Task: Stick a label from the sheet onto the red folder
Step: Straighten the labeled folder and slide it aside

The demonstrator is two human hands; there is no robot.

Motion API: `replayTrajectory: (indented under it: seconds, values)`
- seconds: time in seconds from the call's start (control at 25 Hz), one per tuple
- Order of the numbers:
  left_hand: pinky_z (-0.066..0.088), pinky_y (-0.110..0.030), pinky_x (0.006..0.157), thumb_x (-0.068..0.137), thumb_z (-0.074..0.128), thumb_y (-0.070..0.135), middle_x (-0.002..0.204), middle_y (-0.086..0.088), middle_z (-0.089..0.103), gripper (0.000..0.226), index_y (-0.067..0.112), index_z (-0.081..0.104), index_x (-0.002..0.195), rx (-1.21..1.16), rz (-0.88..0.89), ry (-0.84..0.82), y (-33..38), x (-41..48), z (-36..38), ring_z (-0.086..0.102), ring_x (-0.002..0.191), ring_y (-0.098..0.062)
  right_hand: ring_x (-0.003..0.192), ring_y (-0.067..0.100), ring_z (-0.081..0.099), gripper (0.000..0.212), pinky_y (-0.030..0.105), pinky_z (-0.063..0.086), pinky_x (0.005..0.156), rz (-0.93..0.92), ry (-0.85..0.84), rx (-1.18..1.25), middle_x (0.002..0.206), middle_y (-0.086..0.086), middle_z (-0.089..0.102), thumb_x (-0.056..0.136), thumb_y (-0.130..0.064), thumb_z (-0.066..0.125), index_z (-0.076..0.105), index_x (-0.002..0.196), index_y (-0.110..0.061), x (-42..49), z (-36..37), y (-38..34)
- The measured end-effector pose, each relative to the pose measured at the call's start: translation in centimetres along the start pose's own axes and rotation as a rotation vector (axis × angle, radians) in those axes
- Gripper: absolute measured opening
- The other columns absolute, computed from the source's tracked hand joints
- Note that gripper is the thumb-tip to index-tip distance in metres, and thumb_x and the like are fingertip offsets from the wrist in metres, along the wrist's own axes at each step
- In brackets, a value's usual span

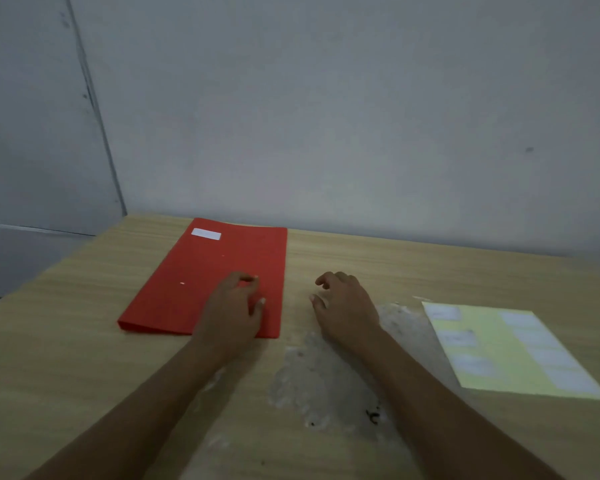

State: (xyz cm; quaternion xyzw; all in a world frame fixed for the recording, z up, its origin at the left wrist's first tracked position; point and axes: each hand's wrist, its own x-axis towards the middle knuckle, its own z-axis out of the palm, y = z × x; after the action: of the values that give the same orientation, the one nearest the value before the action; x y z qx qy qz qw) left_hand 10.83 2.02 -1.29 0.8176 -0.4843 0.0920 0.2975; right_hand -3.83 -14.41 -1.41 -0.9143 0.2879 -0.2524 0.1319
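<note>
A red folder (215, 275) lies flat on the wooden table (430, 268), left of centre. A white label (206, 234) is stuck near its far left corner. My left hand (232, 308) rests on the folder's near right part, fingers loosely curled, holding nothing. To the folder's right, my right hand (347, 308) hovers over or rests on bare table, fingers curled and apart, empty. A pale yellow label sheet (510, 351) with several white labels lies at the right.
A whitish worn patch (326, 379) with a few dark specks marks the table between my forearms. A grey wall (326, 116) runs right behind the table's far edge. The table's left edge slants down toward the near left.
</note>
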Motion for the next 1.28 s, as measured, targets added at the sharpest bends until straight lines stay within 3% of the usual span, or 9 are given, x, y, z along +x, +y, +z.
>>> replayTrajectory:
  seconds: [0.16,0.28,0.4,0.68,0.88,1.28]
  values:
    - [0.043,-0.029,0.103,0.093,0.052,0.031,0.136,-0.003,0.051,0.045,0.014,0.056,0.134,-0.122,0.104,-0.147,9.2,-2.9,3.2,0.054,0.118,-0.017,0.113,0.021,0.053,0.034,0.036,0.045,0.093,0.052,0.047,-0.064,0.118,-0.001,0.063,0.091,-0.04,0.054,0.061,0.12,-0.023,-4.0,-4.3,4.1]
    - [0.044,-0.032,0.102,0.091,0.053,0.034,0.129,-0.004,0.056,0.035,0.012,0.063,0.117,-0.185,0.158,-0.201,14.8,-4.7,5.4,0.053,0.115,-0.017,0.113,0.021,0.054,0.032,0.037,0.047,0.091,0.123,0.055,-0.07,0.117,-0.002,0.064,0.09,-0.038,0.054,0.062,0.117,-0.023,-6.6,-6.6,7.0]
    - [0.034,-0.035,0.112,0.093,0.047,0.04,0.141,-0.01,0.051,0.046,0.01,0.059,0.126,-0.102,0.151,-0.265,18.0,-5.5,7.6,0.044,0.131,-0.022,0.116,0.022,0.053,0.03,0.037,0.046,0.091,0.18,0.082,-0.072,0.117,-0.004,0.064,0.088,-0.036,0.056,0.063,0.115,-0.024,-8.7,-8.0,8.6]
    - [0.01,-0.041,0.122,0.096,0.041,0.04,0.157,-0.009,0.034,0.054,0.015,0.045,0.143,-0.086,0.146,-0.311,22.5,-6.0,10.3,0.019,0.149,-0.021,0.115,0.016,0.054,0.027,0.035,0.045,0.093,0.222,0.155,0.04,0.117,-0.008,0.064,0.09,-0.035,0.058,0.064,0.114,-0.026,-11.5,-10.1,11.3]
    - [0.014,-0.046,0.122,0.096,0.032,0.05,0.161,-0.007,0.026,0.066,0.016,0.026,0.153,-0.117,0.147,-0.353,25.5,-5.3,12.0,0.017,0.15,-0.022,0.113,0.017,0.055,0.027,0.034,0.045,0.091,0.316,0.167,-0.005,0.117,-0.007,0.064,0.091,-0.036,0.057,0.063,0.115,-0.024,-13.0,-11.9,14.2]
    - [0.008,-0.041,0.124,0.097,0.03,0.05,0.163,-0.002,0.019,0.066,0.015,0.026,0.153,0.005,0.133,-0.359,26.2,-4.0,13.1,0.011,0.152,-0.021,0.13,0.017,0.046,0.039,0.034,0.036,0.102,0.415,0.091,-0.17,0.137,-0.005,0.057,0.094,-0.037,0.053,0.058,0.129,-0.021,-14.3,-13.5,18.2]
